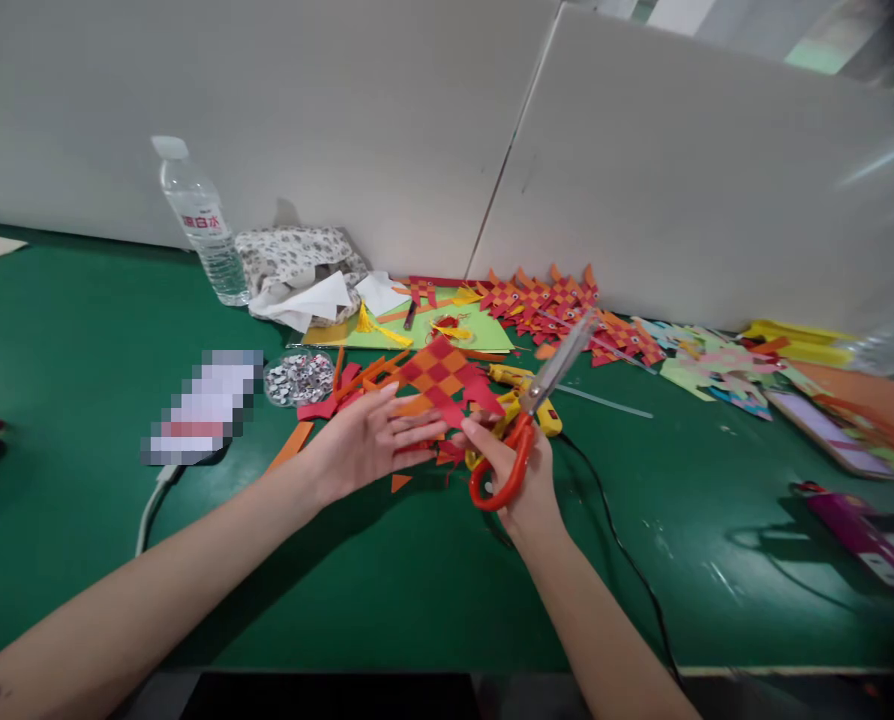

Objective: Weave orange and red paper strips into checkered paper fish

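My left hand (368,440) holds a woven red and orange paper piece (441,380) just above the green table, thumb and fingers pinching its lower edge. My right hand (518,475) grips red-handled scissors (531,420), fingers through the loops. The blades point up and to the right, away from the woven piece. The two hands almost touch at the paper's bottom corner. Orange and red paper scraps (342,395) lie under and left of the hands.
A water bottle (201,225) and a patterned cloth (289,260) stand at the back left by the white wall. A dish of small shiny bits (298,378), a yellow glue gun (526,395) with black cable, several finished woven pieces (559,305) and coloured paper (717,365) surround the hands.
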A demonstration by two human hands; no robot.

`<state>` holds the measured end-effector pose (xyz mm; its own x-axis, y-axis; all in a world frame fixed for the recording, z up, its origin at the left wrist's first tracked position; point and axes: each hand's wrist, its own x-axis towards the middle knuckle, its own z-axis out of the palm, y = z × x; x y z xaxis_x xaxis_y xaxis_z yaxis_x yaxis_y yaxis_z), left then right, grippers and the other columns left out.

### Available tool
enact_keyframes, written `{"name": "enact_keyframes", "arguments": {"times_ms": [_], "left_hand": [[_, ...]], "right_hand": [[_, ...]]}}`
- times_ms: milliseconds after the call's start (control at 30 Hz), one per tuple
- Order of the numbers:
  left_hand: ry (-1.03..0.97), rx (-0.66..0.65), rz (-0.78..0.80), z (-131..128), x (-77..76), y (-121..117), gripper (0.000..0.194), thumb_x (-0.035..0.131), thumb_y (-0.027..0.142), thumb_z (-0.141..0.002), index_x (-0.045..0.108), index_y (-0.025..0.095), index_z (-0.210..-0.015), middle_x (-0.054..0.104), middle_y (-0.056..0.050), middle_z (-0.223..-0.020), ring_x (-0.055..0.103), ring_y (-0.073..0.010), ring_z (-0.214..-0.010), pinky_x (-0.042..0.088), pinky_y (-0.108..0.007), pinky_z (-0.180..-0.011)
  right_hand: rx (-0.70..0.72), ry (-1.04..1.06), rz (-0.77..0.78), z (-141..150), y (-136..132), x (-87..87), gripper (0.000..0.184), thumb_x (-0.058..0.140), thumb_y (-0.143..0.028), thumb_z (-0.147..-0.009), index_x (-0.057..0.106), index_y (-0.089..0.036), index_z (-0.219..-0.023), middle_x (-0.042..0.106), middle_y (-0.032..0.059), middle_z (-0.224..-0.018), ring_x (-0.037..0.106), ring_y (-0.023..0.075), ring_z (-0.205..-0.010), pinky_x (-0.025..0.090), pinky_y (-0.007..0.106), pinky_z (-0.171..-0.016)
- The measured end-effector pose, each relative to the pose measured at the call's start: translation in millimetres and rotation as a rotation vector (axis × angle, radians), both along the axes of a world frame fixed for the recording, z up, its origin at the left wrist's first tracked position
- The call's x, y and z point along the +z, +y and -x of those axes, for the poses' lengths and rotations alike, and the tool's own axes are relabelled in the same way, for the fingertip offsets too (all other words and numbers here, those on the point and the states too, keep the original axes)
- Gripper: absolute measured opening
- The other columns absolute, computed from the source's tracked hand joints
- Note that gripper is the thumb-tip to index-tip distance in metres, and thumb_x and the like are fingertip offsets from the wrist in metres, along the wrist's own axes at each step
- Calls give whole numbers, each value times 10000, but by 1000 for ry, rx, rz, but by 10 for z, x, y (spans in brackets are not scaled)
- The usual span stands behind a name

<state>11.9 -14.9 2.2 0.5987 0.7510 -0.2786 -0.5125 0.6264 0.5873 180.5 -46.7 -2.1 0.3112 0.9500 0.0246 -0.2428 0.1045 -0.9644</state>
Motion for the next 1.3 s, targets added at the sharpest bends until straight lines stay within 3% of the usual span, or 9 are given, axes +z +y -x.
{"name": "enact_keyframes", "arguments": {"times_ms": [67,133,233,367,567,867,1000,1300], "left_hand": [[-36,-90,-95,-28,-4,-49,424,635,441,-733,620,146,-1035,576,-131,-1238,469,-278,-1217,450,-365,-913],[16,-81,-184,-55,-16,-86,447,702,319,-704,592,170,-1110,548,-110,-1280,482,-262,-1206,433,-346,-929],[240,68,-194,-93,-55,-106,356,762,178,-646,632,170,-977,651,-76,-1091,610,-208,-1019,459,-305,-881],[379,185,-196,-119,-91,-95,255,791,196,-606,630,143,-797,682,-19,-784,656,-141,-764,503,-263,-765],[362,396,-265,-63,11,-47,253,804,192,-574,617,136,-735,679,-17,-818,647,-122,-751,516,-235,-700],[215,644,-323,123,156,124,183,783,178,-610,644,150,-726,664,7,-717,647,-104,-736,504,-169,-645],[221,654,-354,135,141,137,185,780,190,-619,645,148,-739,668,9,-727,650,-96,-723,507,-168,-652],[280,541,-358,45,62,62,248,785,209,-611,646,137,-804,661,-6,-804,624,-103,-713,515,-215,-662]], "right_hand": [[-40,3,-40,-20,14,-36,311,772,-252,-590,502,-193,-734,571,-35,-765,623,109,-652,573,289,-682],[-17,-10,-62,-26,18,-61,310,767,-249,-603,494,-199,-742,573,-33,-772,625,118,-699,569,300,-721],[68,-99,-47,7,-3,-56,320,757,-259,-615,489,-207,-782,599,-31,-735,630,128,-660,569,312,-699],[139,-243,-42,73,-53,-19,333,743,-290,-622,480,-209,-810,607,-28,-678,623,140,-582,562,312,-625],[71,-419,-39,34,-59,-59,323,725,-346,-648,452,-223,-769,568,-24,-711,560,122,-558,497,271,-558],[76,-914,63,-11,-85,9,333,673,-413,-660,406,-215,-680,466,-55,-598,406,97,-501,352,226,-486],[96,-1057,60,-9,-77,-23,311,659,-420,-659,435,-214,-722,494,-37,-654,449,116,-554,343,227,-504],[144,-1094,9,-11,-81,-40,303,639,-418,-671,488,-204,-824,539,-7,-711,483,134,-586,352,236,-517]]}}
